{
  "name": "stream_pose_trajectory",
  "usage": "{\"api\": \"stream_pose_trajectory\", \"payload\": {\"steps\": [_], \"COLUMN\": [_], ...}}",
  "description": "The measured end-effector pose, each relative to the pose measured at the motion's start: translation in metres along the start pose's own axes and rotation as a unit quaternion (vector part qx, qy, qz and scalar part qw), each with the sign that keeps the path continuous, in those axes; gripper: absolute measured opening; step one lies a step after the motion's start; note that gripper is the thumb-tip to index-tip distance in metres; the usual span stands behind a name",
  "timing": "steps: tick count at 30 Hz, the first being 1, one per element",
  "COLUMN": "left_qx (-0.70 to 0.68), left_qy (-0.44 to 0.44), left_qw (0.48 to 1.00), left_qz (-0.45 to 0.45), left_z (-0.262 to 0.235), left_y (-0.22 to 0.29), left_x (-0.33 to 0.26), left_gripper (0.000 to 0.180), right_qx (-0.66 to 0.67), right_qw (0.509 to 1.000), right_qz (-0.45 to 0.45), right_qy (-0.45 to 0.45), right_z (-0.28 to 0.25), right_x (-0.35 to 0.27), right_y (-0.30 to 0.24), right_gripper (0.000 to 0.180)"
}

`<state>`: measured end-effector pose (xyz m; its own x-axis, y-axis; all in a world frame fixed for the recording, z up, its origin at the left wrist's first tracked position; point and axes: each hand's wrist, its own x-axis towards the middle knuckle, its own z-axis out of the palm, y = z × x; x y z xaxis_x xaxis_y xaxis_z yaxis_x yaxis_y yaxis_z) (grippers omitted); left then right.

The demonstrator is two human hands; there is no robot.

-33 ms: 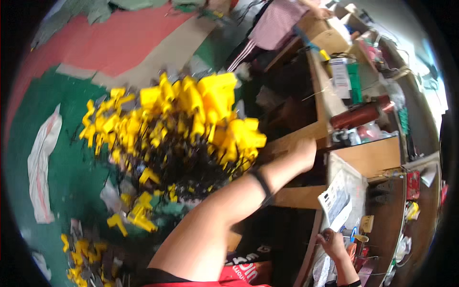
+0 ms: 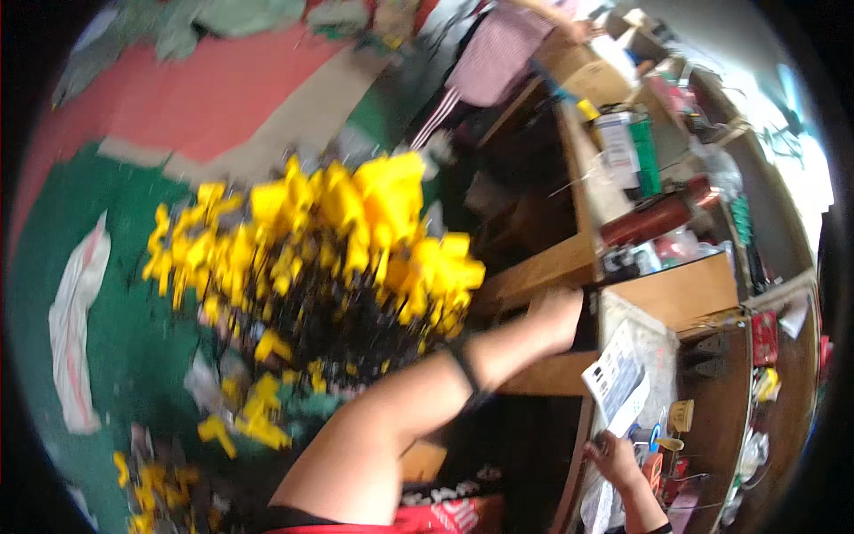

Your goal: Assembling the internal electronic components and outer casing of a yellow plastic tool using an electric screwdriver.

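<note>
My left arm, with a black band on it, reaches across to the workbench edge. My left hand (image 2: 559, 319) is at the wooden frame by that edge, blurred, its fingers hidden. Farther down the bench, my right hand (image 2: 616, 463) has its fingers closed at the lower end of a printed white sheet (image 2: 616, 378). The sheet is tilted and curled over the bench top (image 2: 663, 360). Close to my right hand are a blue-rimmed spool (image 2: 655, 436) and a small tan tub (image 2: 680, 415).
Many yellow connectors with black leads (image 2: 329, 258) are heaped left of the bench. A smaller yellow pile (image 2: 165, 485) and a white sack (image 2: 78, 329) are on the green floor. A dark red cylinder (image 2: 645, 221) lies on the bench. Another person in a checked top (image 2: 503, 49) is beyond.
The view has shifted slightly, moving the bench and heap a little left. The printed sheet's lower end now meets my right hand, and the sheet shows more of its face.
</note>
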<state>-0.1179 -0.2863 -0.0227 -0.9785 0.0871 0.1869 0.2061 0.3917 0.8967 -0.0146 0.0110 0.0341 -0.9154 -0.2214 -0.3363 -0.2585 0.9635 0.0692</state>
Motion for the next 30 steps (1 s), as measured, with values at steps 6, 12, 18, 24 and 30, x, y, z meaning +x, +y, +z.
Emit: {"api": "stream_pose_trajectory", "payload": {"steps": [6, 12, 18, 24, 30], "left_qx": [-0.073, -0.110, -0.101, 0.050, 0.191], "left_qy": [0.001, -0.045, -0.105, -0.093, -0.069], "left_qw": [0.955, 0.920, 0.931, 0.973, 0.962], "left_qz": [0.287, 0.374, 0.336, 0.207, 0.181], "left_z": [0.090, 0.149, 0.200, 0.212, 0.215], "left_y": [0.024, 0.062, 0.077, 0.091, 0.105], "left_x": [-0.107, -0.110, -0.102, -0.087, -0.075], "left_gripper": [0.007, 0.014, 0.011, 0.011, 0.008], "right_qx": [0.118, 0.088, 0.025, 0.064, 0.129], "right_qw": [0.989, 0.986, 0.977, 0.933, 0.908], "right_qz": [-0.068, -0.035, 0.096, 0.218, 0.258], "right_qy": [0.055, 0.138, 0.187, 0.277, 0.303], "right_z": [-0.028, -0.050, -0.030, -0.008, -0.016], "right_x": [-0.050, -0.120, -0.185, -0.244, -0.317], "right_y": [-0.017, -0.024, 0.029, 0.089, 0.141], "right_gripper": [0.019, 0.012, 0.009, 0.019, 0.015]}}
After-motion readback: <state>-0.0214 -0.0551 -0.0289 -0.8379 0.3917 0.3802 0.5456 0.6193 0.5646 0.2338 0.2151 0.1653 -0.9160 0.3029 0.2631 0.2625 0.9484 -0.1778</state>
